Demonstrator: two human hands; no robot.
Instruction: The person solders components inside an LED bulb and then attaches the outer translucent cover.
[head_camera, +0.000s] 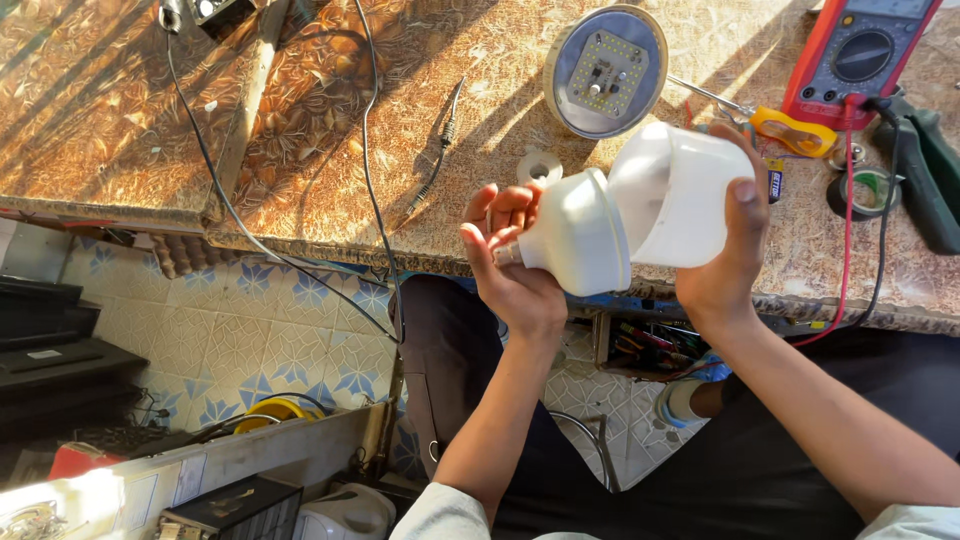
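Holding one white bulb housing (575, 235) by its narrow metal base end, the left hand (510, 262) has its fingers curled around the neck, gripping it; the housing is smooth matte plastic, flared like a funnel. One right hand (728, 250) clasps one translucent white dome cover (670, 195), rounded and glossy, with the thumb pressed on its side and the other fingers wrapped behind. Housing and dome touch at their wide rims, both held in the air just above the near edge of the workbench (330, 130), which has a brown, leaf-patterned, slightly shiny surface.

On the bench lie one round LED plate (606, 70), a silvery disc with a square grid of small yellow chips, one red multimeter (860, 55) with a black dial, one screwdriver (790, 128) with a yellow handle and thin steel shaft, one roll of dark tape (862, 190), and one small white plastic ring (540, 165). Two thin black cables (370, 150) run across the top and hang over the edge, and one red lead (848, 215) trails from the meter
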